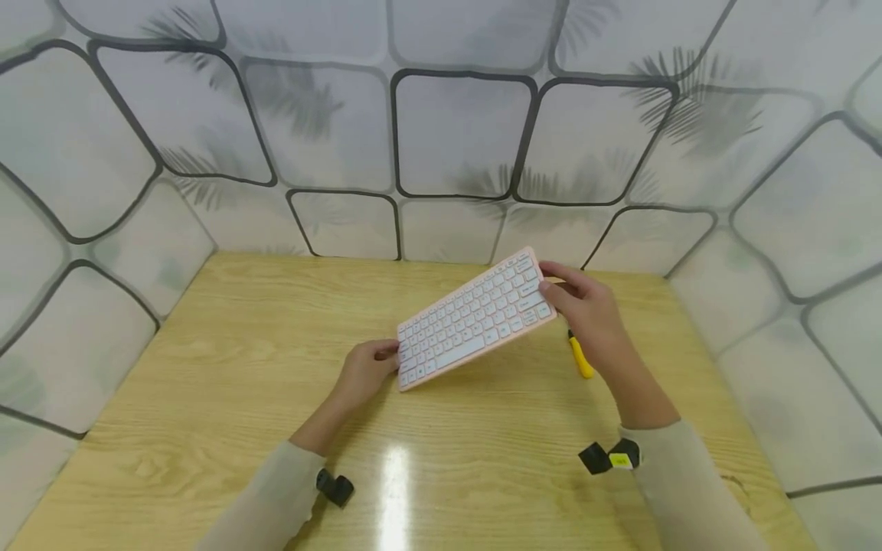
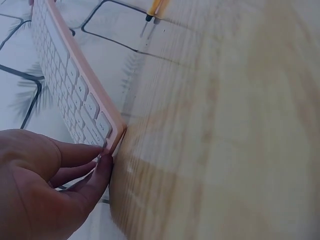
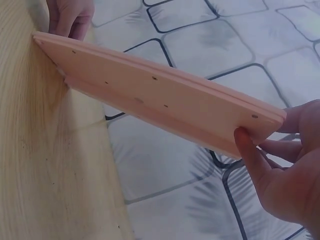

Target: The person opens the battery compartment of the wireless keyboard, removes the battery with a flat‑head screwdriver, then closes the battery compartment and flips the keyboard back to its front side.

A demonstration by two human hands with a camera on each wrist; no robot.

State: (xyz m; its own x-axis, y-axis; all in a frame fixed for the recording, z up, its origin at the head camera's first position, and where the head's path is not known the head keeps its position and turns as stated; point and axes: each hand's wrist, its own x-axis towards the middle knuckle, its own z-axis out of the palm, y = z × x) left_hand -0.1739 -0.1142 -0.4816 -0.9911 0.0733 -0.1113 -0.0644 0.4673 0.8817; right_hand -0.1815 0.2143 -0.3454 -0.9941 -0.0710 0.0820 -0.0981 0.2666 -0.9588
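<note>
A pink keyboard (image 1: 475,317) with white keys is held tilted between both hands, its right end higher than its left. My left hand (image 1: 367,373) pinches the left short end, low by the table; in the left wrist view the thumb and fingers (image 2: 82,155) meet at the keyboard's corner. At the raised right end, my right hand (image 1: 582,302) grips the edge with thumb and fingers. The right wrist view shows the plain pink underside (image 3: 165,95) with small screws, and a right-hand finger (image 3: 250,155) pressed against it.
A yellow-handled screwdriver (image 1: 581,357) lies on the wooden table (image 1: 276,306) to the right, partly hidden behind the keyboard and right hand. A patterned cloth wall (image 1: 455,138) rises behind the table and along both sides.
</note>
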